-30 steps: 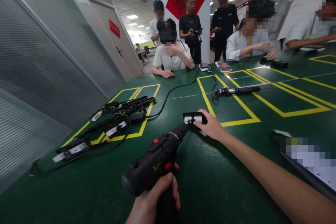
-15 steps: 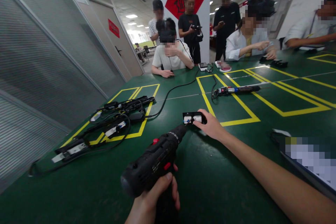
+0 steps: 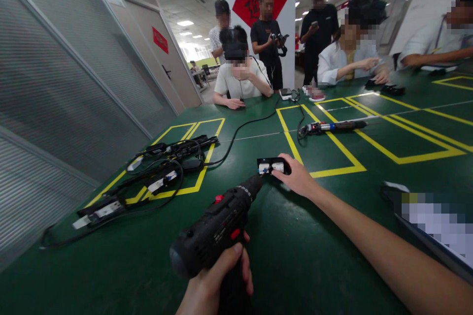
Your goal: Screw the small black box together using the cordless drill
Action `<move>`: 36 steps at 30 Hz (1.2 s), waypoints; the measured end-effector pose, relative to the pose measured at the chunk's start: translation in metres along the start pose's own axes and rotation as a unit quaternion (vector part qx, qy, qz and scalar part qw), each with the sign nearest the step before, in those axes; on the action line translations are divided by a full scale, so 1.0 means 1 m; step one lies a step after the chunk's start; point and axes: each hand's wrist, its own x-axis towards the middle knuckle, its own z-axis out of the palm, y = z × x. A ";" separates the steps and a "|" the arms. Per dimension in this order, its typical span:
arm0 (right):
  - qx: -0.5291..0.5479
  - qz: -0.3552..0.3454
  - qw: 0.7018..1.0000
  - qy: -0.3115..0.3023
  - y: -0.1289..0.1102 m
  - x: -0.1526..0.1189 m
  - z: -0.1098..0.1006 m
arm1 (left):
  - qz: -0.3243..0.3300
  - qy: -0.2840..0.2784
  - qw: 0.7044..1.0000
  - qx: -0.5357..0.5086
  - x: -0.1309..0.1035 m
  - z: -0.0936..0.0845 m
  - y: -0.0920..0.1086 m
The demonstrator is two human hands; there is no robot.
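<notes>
My left hand is closed around the grip of a black cordless drill with red buttons, its thumb along the near side. The drill points forward, away from me. Its bit meets the open face of a small black housing with white blocks inside; whether it sits in a screw is too small to tell. My right hand grips the right end of this housing, thumb in front and fingers behind, at the table surface.
Black cables and adapters with white-faced units lie on the left of the green table. An electric screwdriver-like tool rests across yellow tape lines. A blurred tablet-like object is at right. People sit and stand beyond the table.
My hands, the drill and the housing hold nearly the same position. In the background, a standing person has shifted the device in their hands.
</notes>
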 end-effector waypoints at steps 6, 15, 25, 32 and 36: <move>0.001 -0.002 1.000 -0.001 0.000 -0.001 -0.001 | -0.002 0.002 1.000 0.000 0.001 -0.001 0.000; -0.003 0.001 1.000 -0.001 0.000 0.000 0.000 | -0.001 0.007 1.000 0.001 0.001 0.000 0.000; -0.004 -0.008 1.000 0.008 -0.001 0.000 0.000 | 0.001 -0.005 1.000 0.008 -0.001 0.000 0.001; -0.003 -0.003 1.000 0.001 -0.002 -0.001 -0.001 | 0.001 -0.006 1.000 0.002 -0.001 0.002 0.004; -0.002 -0.002 1.000 -0.001 -0.002 -0.001 -0.001 | 0.006 0.003 1.000 0.010 -0.001 0.003 0.004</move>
